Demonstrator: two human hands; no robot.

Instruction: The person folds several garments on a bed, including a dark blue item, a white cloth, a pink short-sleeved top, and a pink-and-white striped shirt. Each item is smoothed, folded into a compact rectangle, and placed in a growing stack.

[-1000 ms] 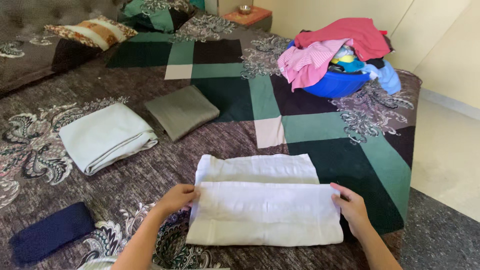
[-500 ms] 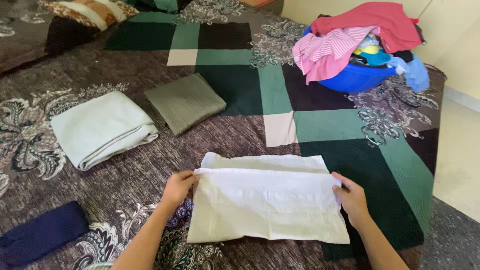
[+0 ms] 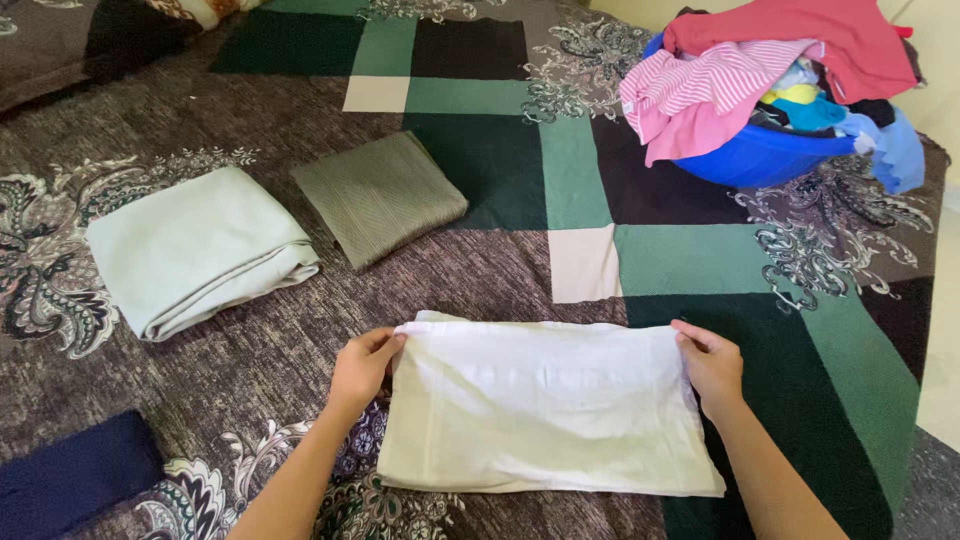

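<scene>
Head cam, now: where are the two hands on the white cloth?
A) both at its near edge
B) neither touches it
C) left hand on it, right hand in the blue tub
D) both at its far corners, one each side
D: the left hand and right hand each pinch a far corner of the folded white cloth, which lies flat on the bedspread.

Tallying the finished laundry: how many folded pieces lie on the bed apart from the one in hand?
3: a pale green one at left, an olive one beside it, a navy one at bottom left, partly cut off.
</scene>
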